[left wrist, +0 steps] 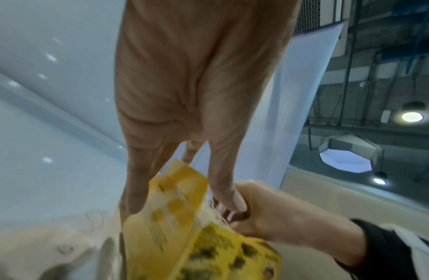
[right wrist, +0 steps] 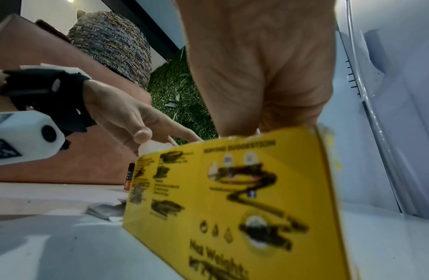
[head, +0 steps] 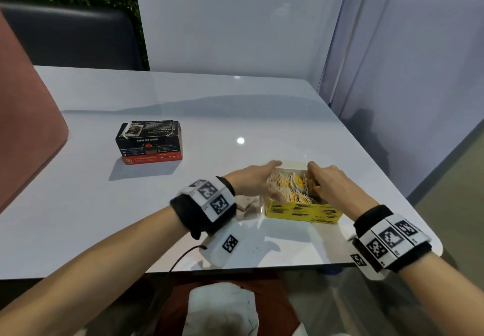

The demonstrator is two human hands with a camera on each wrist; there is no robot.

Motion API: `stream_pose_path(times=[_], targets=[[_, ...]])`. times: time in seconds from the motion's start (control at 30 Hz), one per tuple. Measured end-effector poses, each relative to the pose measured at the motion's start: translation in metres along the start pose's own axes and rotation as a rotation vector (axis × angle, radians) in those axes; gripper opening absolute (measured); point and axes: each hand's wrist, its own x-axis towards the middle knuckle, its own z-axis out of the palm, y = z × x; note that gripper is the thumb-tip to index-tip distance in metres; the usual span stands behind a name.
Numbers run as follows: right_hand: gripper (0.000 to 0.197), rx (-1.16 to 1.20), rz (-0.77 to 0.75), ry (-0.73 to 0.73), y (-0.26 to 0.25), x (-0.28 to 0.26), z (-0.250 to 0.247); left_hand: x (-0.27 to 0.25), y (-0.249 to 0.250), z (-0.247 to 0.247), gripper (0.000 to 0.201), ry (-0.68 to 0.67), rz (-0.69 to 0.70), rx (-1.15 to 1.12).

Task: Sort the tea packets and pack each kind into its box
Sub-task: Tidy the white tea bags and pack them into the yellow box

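Fingers [head: 313,172] of right hand [head: 331,186] curl into packets [head: 286,187] in yellow box [head: 301,211]; left hand [head: 255,181] flat, steadying. Advise pressing evenly, strings tucked.

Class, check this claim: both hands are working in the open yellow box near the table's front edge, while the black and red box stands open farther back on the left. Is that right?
One detail is wrong. The head view shows the black and red box closed, not open. Both the left hand and the right hand are indeed in the open yellow box.
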Motion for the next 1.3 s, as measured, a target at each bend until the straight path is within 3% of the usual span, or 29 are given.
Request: stream_pose_path(times=[0.1,0.2,0.27,0.37,0.57,0.67,0.77,0.83,0.97,1.13,1.27,1.3], targets=[[0.020,0.009,0.029,0.010,-0.001,-0.005,-0.008,-0.011,-0.021,-0.025,0.083,0.056,-0.021,-0.015],[0.020,0.015,-0.014,0.101,-0.011,-0.013,-0.023,-0.017,-0.048,-0.040,0.058,0.124,-0.099,0.038],[0.012,0.067,-0.085,0.197,-0.028,-0.020,-0.034,-0.014,-0.057,-0.034,0.046,0.130,-0.131,0.119],[0.005,0.115,-0.140,0.267,-0.059,-0.031,-0.045,-0.001,-0.062,-0.010,0.050,0.107,-0.191,0.226],[0.007,0.171,-0.189,0.098,-0.091,-0.047,-0.029,0.018,-0.054,0.014,0.049,0.135,-0.173,0.395],[0.009,0.088,-0.250,-0.008,-0.104,-0.048,-0.009,0.020,-0.050,0.011,0.035,0.118,-0.153,0.433],[0.017,-0.017,-0.319,-0.074,-0.126,-0.043,0.002,0.016,-0.051,0.001,0.033,0.141,-0.193,0.385],[0.021,-0.061,-0.334,-0.103,-0.140,-0.037,0.002,0.009,-0.055,-0.010,0.030,0.155,-0.227,0.218],[0.028,-0.121,-0.328,-0.143,-0.161,-0.020,0.007,-0.018,-0.078,-0.034,0.017,0.114,-0.265,-0.515],[0.022,-0.151,-0.380,-0.169,-0.170,-0.012,0.014,-0.063,-0.105,-0.041,0.036,0.135,-0.278,-1.398],[0.023,-0.106,-0.359,-0.180,-0.164,-0.008,0.013,-0.089,-0.102,-0.024,0.059,0.173,-0.176,-1.502],[0.022,-0.068,-0.328,-0.173,-0.162,-0.008,0.011,-0.092,-0.101,-0.017,0.054,0.205,-0.161,-1.492]])
